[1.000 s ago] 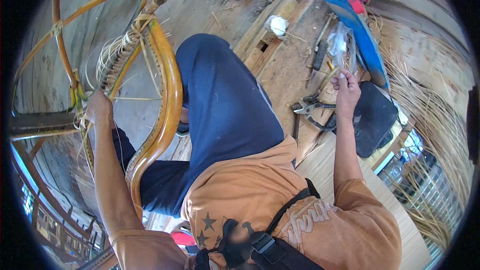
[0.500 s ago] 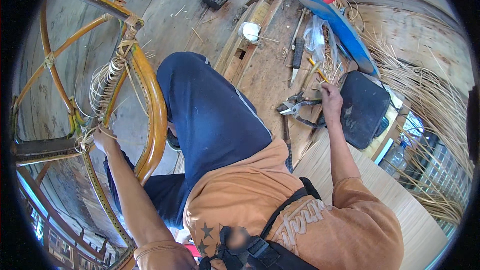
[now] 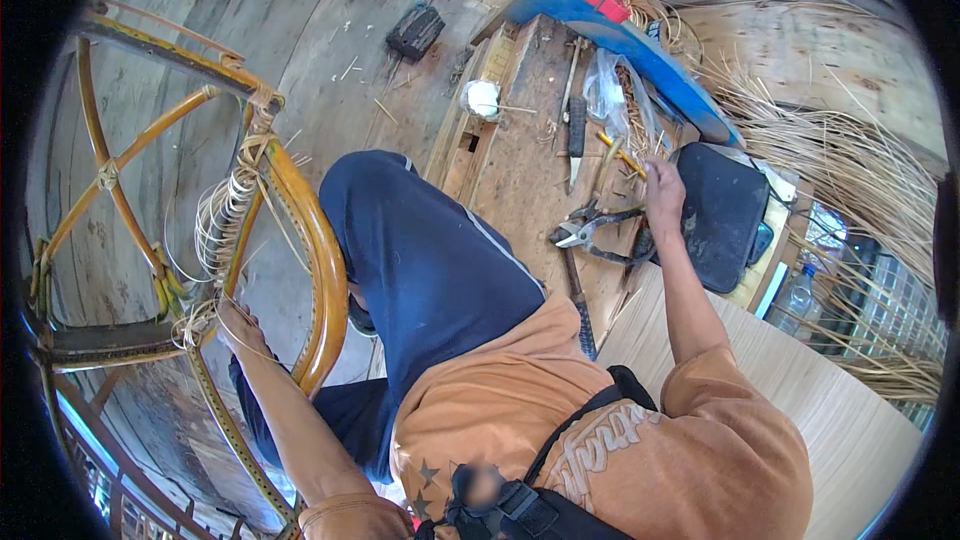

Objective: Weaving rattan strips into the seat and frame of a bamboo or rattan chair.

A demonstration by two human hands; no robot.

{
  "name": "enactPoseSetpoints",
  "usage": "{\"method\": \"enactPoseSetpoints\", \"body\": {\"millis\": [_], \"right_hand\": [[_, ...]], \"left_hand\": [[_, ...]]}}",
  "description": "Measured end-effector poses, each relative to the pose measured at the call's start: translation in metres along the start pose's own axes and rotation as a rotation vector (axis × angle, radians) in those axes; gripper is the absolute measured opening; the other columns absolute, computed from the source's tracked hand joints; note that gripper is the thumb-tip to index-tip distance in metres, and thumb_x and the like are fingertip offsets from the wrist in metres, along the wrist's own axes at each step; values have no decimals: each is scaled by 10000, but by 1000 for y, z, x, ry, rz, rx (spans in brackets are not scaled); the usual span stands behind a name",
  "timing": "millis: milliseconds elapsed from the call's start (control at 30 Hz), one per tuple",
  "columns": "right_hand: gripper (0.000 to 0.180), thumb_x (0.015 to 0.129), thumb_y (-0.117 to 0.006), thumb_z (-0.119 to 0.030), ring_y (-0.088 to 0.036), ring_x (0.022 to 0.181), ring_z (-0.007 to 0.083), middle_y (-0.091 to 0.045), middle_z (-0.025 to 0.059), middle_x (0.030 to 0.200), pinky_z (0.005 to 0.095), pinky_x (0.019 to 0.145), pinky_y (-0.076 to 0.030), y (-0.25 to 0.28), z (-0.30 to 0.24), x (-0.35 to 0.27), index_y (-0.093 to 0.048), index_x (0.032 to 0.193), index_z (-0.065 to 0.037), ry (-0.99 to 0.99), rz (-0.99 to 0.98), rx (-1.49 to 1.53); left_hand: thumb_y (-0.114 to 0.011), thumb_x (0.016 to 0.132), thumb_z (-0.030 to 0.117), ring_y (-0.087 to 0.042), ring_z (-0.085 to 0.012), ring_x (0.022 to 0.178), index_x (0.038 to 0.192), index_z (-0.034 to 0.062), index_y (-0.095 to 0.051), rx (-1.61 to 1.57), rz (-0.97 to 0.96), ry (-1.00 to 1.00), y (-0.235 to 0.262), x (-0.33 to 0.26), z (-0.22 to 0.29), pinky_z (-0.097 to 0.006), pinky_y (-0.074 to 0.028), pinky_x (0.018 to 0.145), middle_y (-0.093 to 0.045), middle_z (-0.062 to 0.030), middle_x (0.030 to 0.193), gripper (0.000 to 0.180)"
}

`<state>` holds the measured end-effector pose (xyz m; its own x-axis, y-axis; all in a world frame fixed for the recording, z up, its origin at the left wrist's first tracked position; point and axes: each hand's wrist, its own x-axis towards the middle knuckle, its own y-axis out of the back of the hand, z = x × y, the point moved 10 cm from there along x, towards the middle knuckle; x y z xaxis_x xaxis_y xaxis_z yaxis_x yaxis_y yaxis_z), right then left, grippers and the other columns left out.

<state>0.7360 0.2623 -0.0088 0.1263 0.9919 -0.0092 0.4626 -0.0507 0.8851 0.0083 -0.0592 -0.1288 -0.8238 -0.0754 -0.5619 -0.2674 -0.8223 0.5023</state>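
Note:
On the left stands a bent rattan chair frame (image 3: 328, 270), its one member wrapped in loose coils of pale rattan strip (image 3: 222, 222). My left hand (image 3: 240, 328) is closed on the rattan strips at the lower end of that wrapping, beside a joint of the frame. Over the workbench, my right hand (image 3: 664, 202) has its fingers pinched together by the end of a yellow pencil (image 3: 622, 154). What they hold, if anything, is too small to make out. Pruning shears (image 3: 590, 230) lie just left of that hand. A knife (image 3: 576, 140) with a dark handle rests farther back.
A plastic bag of scraps (image 3: 608, 90) lies against a blue curved board (image 3: 640, 50). Right of my hand is a black case (image 3: 722, 215). Long rattan strands (image 3: 820, 160) spread at the right. A dark block (image 3: 416, 32) sits on the plank floor.
The whole view has shifted slightly. My left hand stays at the same joint of the frame, and my right hand remains by the pencil's end with little visible movement.

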Motion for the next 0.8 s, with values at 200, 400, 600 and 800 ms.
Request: {"method": "enactPoseSetpoints", "body": {"millis": [200, 400, 600, 800], "right_hand": [[163, 821, -552, -106, -568, 877, 321, -595, 159, 915, 381, 785, -441, -3, -23, 54, -617, 961, -54, 145, 55, -160], [159, 817, -558, -112, -561, 852, 316, -568, 157, 897, 397, 773, -434, -28, -10, 68, -581, 962, -51, 121, -86, -420], [113, 859, -531, -97, -571, 676, 111, -564, 40, 801, 243, 573, -457, -21, 24, 56, -540, 962, -50, -416, -226, 450], [110, 879, -527, -113, -592, 674, 119, -579, 43, 814, 210, 519, -445, -27, -18, 39, -503, 966, -49, -452, -357, 913]], "left_hand": [[-559, 738, 268, -495, -143, 585, 887, 46, -534, -21, -16, -8, 2, 13, -6, -231, -357, 422, -510, -85, 750, 269], [-556, 740, 235, -478, -136, 569, 818, 73, -514, -72, -104, 60, 4, 31, -18, -232, -347, 409, -490, -72, 724, 185], [-556, 742, 202, -487, -134, 554, 793, 77, -516, -72, -93, 49, 2, 19, -10, -229, -340, 391, -488, -49, 672, 141], [-558, 772, 241, -491, -129, 546, 848, 86, -539, -82, -86, 103, 6, 21, -17, -231, -355, 405, -506, -36, 697, 174]]}}
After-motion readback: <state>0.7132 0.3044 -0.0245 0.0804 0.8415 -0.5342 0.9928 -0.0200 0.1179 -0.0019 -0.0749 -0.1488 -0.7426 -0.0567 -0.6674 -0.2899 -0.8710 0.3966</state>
